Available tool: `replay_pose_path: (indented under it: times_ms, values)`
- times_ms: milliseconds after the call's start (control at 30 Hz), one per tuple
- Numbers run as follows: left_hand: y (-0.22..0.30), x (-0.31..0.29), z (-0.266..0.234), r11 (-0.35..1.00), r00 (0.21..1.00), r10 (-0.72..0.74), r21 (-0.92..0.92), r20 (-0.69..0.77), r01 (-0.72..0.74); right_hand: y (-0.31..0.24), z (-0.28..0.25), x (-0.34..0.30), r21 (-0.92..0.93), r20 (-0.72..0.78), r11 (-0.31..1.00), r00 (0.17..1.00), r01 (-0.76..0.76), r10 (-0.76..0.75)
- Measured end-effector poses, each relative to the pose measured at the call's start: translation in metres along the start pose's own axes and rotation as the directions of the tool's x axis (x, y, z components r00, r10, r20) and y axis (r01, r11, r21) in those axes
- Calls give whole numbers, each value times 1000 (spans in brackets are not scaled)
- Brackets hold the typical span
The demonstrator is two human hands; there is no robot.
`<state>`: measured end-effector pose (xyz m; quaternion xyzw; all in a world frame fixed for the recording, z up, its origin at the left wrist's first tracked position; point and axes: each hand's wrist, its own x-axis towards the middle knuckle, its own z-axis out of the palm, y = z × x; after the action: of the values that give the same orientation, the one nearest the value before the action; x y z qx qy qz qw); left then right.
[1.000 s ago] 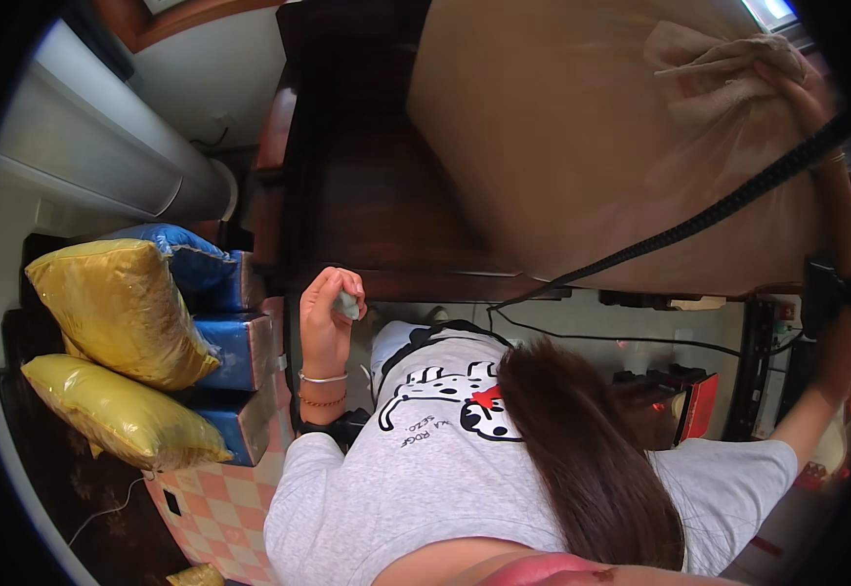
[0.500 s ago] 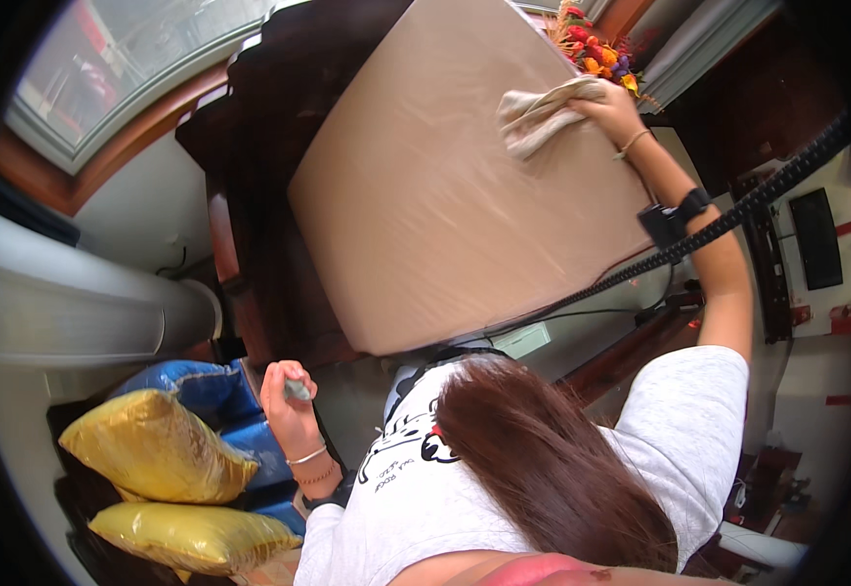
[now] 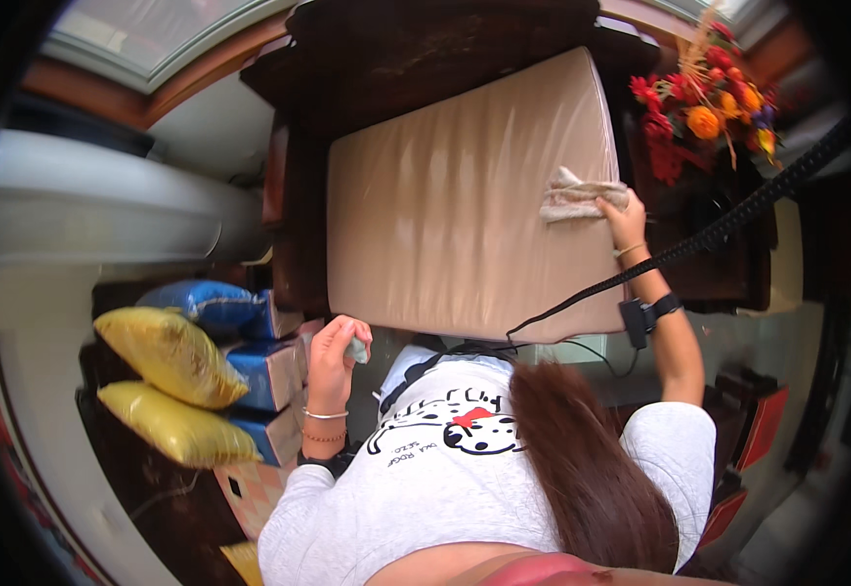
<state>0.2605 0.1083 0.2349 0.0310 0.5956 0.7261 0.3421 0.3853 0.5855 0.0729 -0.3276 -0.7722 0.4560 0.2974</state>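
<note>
A beige seat cushion (image 3: 425,195) with a smooth, glossy cover lies on a dark wooden seat (image 3: 396,73). Over its right side, my right hand (image 3: 625,221) grips a crumpled pale cloth (image 3: 572,198), which rests on the cover. My left hand (image 3: 328,359) is held up just off the cushion's near left corner, its fingers closed round a small grey-green thing (image 3: 355,349). Only a bit of that thing shows, so its kind cannot be made out.
Red and orange flowers (image 3: 704,122) stand right of the cushion. A black cable (image 3: 719,234) crosses by my right forearm. Yellow packages (image 3: 171,356) and blue boxes (image 3: 267,376) are stacked at left, below a thick white column (image 3: 113,200). A window (image 3: 152,39) is at far left.
The view has turned and shifted, so the cushion appears squarer and more of the flowers shows. My right hand and the cloth sit nearer to me along the cushion's right side.
</note>
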Motion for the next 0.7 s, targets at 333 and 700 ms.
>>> replay_pose_path:
  times_ms: [333,700]
  values:
    - [13,0,43,995,991,61,91,-120,-50,0,0,-14,-72,-90,985,985,-154,147]
    - [23,11,87,978,997,21,206,-73,-5,-12,-68,-10,-58,-514,992,848,114,-128]
